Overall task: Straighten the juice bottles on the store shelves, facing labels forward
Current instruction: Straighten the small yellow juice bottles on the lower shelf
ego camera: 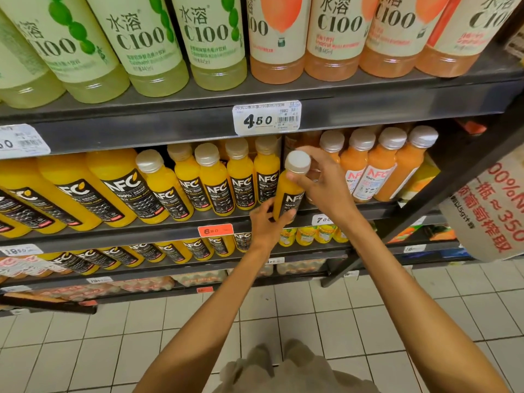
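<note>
Two hands are on one orange NFC bottle [289, 191], which stands at the front edge of the middle shelf [158, 226], at the right end of the yellow row and just left of the paler orange bottles [377, 168]. My left hand [269, 222] curls round its base; my right hand [320, 177] holds the neck under the pale cap [297, 161]. The black label already shows its white letters, slightly tilted. I judge the job now is to twist gently from the base, set it upright and flush with its neighbours [241, 180], and keep my right wrist off the bottles behind. The plastic looks smooth and rounded, the cap ribbed, the shelf dark matte metal with a red price tag [215, 230] below.
</note>
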The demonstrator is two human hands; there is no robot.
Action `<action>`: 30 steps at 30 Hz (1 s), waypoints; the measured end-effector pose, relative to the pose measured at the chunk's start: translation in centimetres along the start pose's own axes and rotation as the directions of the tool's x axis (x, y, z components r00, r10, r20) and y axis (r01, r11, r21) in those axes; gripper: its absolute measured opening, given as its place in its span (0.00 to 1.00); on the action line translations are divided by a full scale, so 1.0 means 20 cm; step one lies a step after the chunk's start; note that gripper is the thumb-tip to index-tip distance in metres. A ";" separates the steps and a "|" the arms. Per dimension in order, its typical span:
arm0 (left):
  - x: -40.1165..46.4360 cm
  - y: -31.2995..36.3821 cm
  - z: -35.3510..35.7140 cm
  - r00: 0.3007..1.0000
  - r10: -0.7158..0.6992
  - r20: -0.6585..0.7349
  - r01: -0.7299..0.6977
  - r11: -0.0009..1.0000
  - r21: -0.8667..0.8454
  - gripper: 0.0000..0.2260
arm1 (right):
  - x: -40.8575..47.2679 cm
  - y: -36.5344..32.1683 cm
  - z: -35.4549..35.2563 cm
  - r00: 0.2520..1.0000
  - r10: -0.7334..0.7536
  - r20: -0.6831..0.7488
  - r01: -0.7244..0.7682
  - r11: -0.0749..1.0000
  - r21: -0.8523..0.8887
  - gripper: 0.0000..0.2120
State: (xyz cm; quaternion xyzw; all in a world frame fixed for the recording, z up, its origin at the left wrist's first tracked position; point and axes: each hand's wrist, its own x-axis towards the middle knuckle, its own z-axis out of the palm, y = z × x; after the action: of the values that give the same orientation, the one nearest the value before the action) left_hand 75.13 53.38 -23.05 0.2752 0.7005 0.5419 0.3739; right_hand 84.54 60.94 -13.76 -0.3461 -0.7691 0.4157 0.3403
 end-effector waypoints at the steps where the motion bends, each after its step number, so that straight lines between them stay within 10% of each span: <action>1: 0.00 0.00 0.01 1.000 -0.004 -0.017 0.005 1.000 0.009 0.20 | 0.01 0.01 0.00 1.000 -0.006 -0.006 0.006 1.000 -0.002 0.20; 11: 0.03 0.03 0.09 0.968 -0.252 0.001 0.246 0.943 -0.222 0.04 | 0.03 0.02 0.00 0.994 -0.108 -0.007 0.107 0.989 -0.098 0.18; 15: 0.03 0.04 0.12 0.947 -0.321 -0.003 0.296 0.877 -0.378 0.19 | 0.05 0.03 -0.01 0.965 -0.260 -0.023 0.230 0.889 -0.397 0.15; 30: 0.04 0.10 0.08 0.909 -0.386 0.158 0.397 0.684 -0.612 0.22 | 0.11 0.06 -0.01 0.919 -0.358 -0.166 0.128 0.669 -0.732 0.13</action>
State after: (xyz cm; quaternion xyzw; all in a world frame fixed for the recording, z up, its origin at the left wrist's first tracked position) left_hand 75.96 55.42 -21.51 -0.0178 0.5166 0.6503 0.5567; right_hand 83.77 63.35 -14.17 -0.4009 -0.8485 -0.0182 0.3449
